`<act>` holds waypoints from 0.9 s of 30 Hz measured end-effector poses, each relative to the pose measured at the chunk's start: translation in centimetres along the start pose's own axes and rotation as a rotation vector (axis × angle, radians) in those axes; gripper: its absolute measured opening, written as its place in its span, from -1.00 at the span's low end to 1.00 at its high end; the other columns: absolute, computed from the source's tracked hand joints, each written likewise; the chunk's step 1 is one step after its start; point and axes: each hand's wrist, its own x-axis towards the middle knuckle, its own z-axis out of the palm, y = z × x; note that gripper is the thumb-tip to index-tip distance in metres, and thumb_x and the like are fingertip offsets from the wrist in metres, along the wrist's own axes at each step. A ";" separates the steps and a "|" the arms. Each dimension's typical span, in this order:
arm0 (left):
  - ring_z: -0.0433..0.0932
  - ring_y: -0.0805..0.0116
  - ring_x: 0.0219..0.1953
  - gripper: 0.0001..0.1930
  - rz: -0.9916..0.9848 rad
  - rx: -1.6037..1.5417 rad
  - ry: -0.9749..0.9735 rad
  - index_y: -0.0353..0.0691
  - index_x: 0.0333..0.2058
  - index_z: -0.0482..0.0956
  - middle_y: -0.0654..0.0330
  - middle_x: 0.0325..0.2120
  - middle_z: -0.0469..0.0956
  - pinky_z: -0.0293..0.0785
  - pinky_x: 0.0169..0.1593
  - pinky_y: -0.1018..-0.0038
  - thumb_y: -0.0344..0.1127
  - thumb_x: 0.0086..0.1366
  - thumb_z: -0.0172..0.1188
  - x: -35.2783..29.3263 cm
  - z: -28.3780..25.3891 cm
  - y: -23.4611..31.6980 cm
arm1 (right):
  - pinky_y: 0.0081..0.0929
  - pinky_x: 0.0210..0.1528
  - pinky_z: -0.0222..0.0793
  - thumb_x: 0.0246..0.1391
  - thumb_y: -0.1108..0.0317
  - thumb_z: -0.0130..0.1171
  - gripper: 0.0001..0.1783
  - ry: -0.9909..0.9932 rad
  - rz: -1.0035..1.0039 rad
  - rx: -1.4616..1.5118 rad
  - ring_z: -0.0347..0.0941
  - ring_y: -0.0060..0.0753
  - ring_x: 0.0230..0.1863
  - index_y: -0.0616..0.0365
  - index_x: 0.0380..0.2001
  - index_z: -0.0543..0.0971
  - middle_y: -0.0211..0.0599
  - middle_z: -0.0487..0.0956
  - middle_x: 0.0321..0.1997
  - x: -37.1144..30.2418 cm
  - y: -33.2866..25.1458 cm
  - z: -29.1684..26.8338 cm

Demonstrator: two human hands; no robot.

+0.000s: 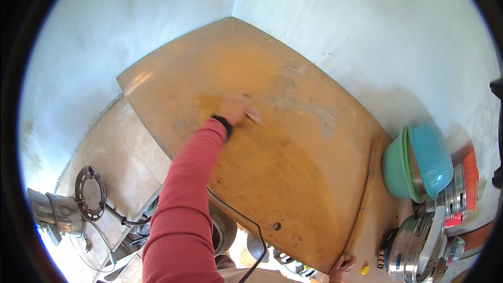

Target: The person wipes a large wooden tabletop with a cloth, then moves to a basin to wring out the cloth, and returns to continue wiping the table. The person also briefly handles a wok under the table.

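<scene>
A large brown wooden board [272, 162] spreads out before me, its near half darker and wet-looking. My left hand [234, 109], in a pink sleeve with a black wristband, is closed around a small pale cloth [253, 116] pressed to the board's middle. Motion blurs that hand. Down at the near right corner of the board, my right hand [341, 269] has its fingers curled around the edge; only part of it shows. A worn, splintery wooden edge strip [362, 204] runs up the board's right side from there.
Green and blue plastic basins [430, 160] and steel pots [411, 246] stand at the right, near a yellow cap [364, 270]. A round burner [90, 193] and metal cylinder [65, 214] are at the left. Pale walls [340, 15] meet behind the board. A black cable [246, 212] hangs in front.
</scene>
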 end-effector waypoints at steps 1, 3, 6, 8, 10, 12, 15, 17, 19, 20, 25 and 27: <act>0.51 0.10 -0.06 -0.68 -0.112 -0.089 0.028 -0.03 -0.28 0.67 0.15 -0.13 0.59 0.37 0.11 0.32 -0.36 0.21 -0.12 -0.2 -0.9 -3.4 | -0.17 0.00 0.34 0.08 0.05 0.15 -0.27 -0.014 0.040 0.015 0.36 0.04 -0.04 0.27 0.18 0.19 0.15 0.38 0.03 0.0 0.0 0.1; 0.47 0.12 0.00 -0.67 -0.512 0.072 -0.016 -0.05 -0.16 0.61 0.15 -0.08 0.55 0.34 0.13 0.32 -0.36 0.26 -0.15 -2.8 -2.1 -8.6 | -0.19 -0.02 0.35 0.09 0.04 0.15 -0.29 -0.007 0.024 0.010 0.37 -0.01 -0.05 0.26 0.17 0.20 0.12 0.38 0.02 0.0 0.1 0.0; 0.44 0.15 0.05 -0.61 -0.586 -0.057 0.104 -0.05 0.05 0.48 0.11 -0.01 0.49 0.32 0.15 0.32 -0.39 0.29 -0.15 -6.2 -4.2 -11.8 | -0.20 0.01 0.30 0.19 0.31 0.02 -0.51 0.056 -0.105 -0.039 0.35 0.01 -0.04 0.27 0.12 0.22 0.06 0.36 0.01 0.0 0.0 -0.2; 0.44 0.16 0.06 -0.56 -0.293 0.031 -0.021 -0.04 0.14 0.40 0.06 0.01 0.47 0.31 0.16 0.30 -0.43 0.28 -0.14 -9.5 -5.3 -8.0 | -0.21 0.01 0.30 0.19 0.30 0.02 -0.51 0.073 -0.137 -0.083 0.35 0.00 -0.03 0.28 0.12 0.22 0.07 0.36 0.00 0.0 0.0 -0.2; 0.29 0.18 0.19 -0.54 -0.251 -0.143 -0.044 -0.13 0.14 0.38 0.03 0.15 0.30 0.25 0.20 0.32 -0.39 0.22 -0.03 -11.7 -5.6 -0.2 | -0.22 0.01 0.31 0.19 0.28 0.03 -0.50 0.029 -0.070 0.024 0.35 -0.01 -0.04 0.28 0.13 0.22 0.07 0.37 0.00 -0.1 0.1 0.0; 0.15 0.21 0.32 -0.49 -0.094 -0.345 -0.035 -0.22 0.13 0.37 0.00 0.30 0.13 0.19 0.24 0.34 -0.35 0.16 0.08 -14.5 -6.2 8.3 | -0.26 -0.12 0.40 0.10 -0.03 0.18 -0.29 0.004 0.034 0.200 0.38 -0.05 -0.12 0.30 0.12 0.28 0.10 0.40 -0.02 0.0 0.3 0.5; 0.21 0.13 0.27 -0.57 0.177 -0.283 -0.087 -0.20 0.04 0.44 0.00 0.23 0.23 0.19 0.23 0.25 -0.33 0.14 0.08 -18.2 -7.8 15.0 | -0.09 0.10 0.30 0.15 0.04 0.07 -0.40 -0.022 0.161 0.001 0.33 0.10 0.08 0.25 0.11 0.34 0.17 0.35 0.12 0.1 0.6 0.7; 0.25 0.09 0.24 -0.62 0.281 -0.214 -0.093 -0.19 -0.03 0.48 0.00 0.18 0.29 0.19 0.23 0.20 -0.32 0.13 0.09 -19.8 -8.8 13.6 | -0.19 0.03 0.31 0.19 0.18 0.04 -0.47 0.032 -0.027 0.124 0.34 0.01 0.00 0.25 0.13 0.25 0.11 0.37 0.03 0.3 0.7 0.7; 0.28 0.04 0.21 -0.66 0.196 -0.174 -0.086 -0.18 -0.10 0.52 0.00 0.14 0.36 0.19 0.23 0.14 -0.31 0.11 0.09 -20.0 -9.4 7.7 | -0.24 0.00 0.31 0.21 0.25 0.02 -0.49 0.022 -0.036 0.126 0.36 -0.03 -0.05 0.25 0.14 0.21 0.08 0.39 -0.01 0.5 0.8 0.4; 0.30 0.01 0.20 -0.68 0.089 -0.237 -0.022 -0.17 -0.13 0.55 0.00 0.12 0.39 0.19 0.23 0.11 -0.31 0.11 0.09 -19.6 -9.8 3.6 | -0.24 0.00 0.30 0.21 0.24 0.03 -0.48 -0.007 0.048 0.074 0.36 -0.03 -0.06 0.25 0.14 0.20 0.09 0.39 -0.01 0.6 0.9 0.3; 0.35 0.12 0.12 -0.54 -0.647 0.172 0.132 0.10 -0.05 0.55 0.34 0.03 0.46 0.17 0.21 0.24 -0.53 0.12 -0.05 -17.8 -10.5 -8.0 | -0.27 -0.01 0.32 0.23 0.20 0.03 -0.48 0.041 -0.161 0.104 0.39 -0.03 -0.09 0.24 0.14 0.19 0.10 0.42 -0.03 0.8 1.2 0.2; 0.37 0.12 0.10 -0.50 -0.673 0.065 0.104 0.11 0.00 0.53 0.33 0.04 0.44 0.22 0.17 0.21 -0.54 0.09 -0.01 -17.3 -10.5 -6.0 | -0.29 -0.02 0.33 0.23 0.19 0.02 -0.48 0.046 -0.162 0.056 0.40 -0.03 -0.11 0.24 0.14 0.20 0.10 0.43 -0.05 0.8 1.5 0.2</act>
